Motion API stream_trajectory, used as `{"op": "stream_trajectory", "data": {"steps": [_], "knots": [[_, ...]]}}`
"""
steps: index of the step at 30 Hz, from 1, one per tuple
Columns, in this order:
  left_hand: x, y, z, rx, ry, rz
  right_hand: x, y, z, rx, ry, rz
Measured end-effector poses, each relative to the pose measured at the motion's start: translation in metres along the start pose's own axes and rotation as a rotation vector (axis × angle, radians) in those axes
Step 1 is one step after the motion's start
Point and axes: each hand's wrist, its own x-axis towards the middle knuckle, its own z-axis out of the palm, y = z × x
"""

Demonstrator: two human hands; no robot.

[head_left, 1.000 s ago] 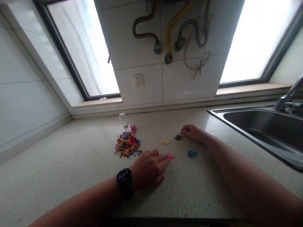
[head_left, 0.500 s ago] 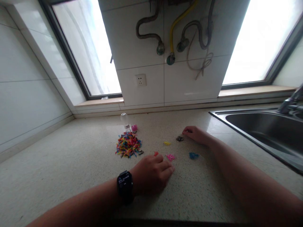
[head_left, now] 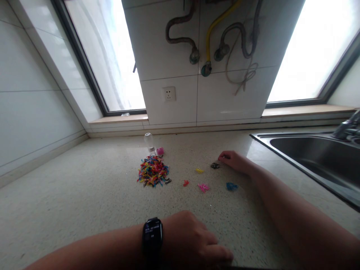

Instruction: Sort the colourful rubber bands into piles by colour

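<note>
My left hand (head_left: 197, 240), with a black watch (head_left: 152, 234) on its wrist, is low over the counter's front edge. Its fingers stretch loosely to the right, with nothing seen in them. At the black pile (head_left: 215, 165) of small looped pieces, like rubber bands, my right hand (head_left: 229, 157) has its fingertips pinched together; whatever they hold is too small to make out. Between the hands lie little yellow (head_left: 199, 170), red (head_left: 186, 183), pink (head_left: 203, 187) and blue (head_left: 231, 186) heaps of similar pieces. A larger mixed-colour pile (head_left: 153, 171) sits to their left.
Behind the mixed pile are a clear bottle (head_left: 149, 143) and a pink cap-like piece (head_left: 160, 151). A steel sink (head_left: 258, 139) with a tap (head_left: 347, 125) is set into the speckled counter (head_left: 84, 202) at right. The tiled wall carries a socket (head_left: 169, 94) and hoses.
My left hand has let go of the pink heap and drawn back toward the counter's front edge, uncovering the red pieces. My right hand stays by the black pile. The view has shifted slightly.
</note>
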Motion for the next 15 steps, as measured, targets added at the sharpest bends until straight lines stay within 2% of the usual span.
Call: {"op": "stream_trajectory", "data": {"steps": [15], "knots": [[-0.0013, -0.0025, 0.0032, -0.045, 0.01, -0.018, 0.0004, 0.0029, 0.0021, 0.013, -0.004, -0.017]]}}
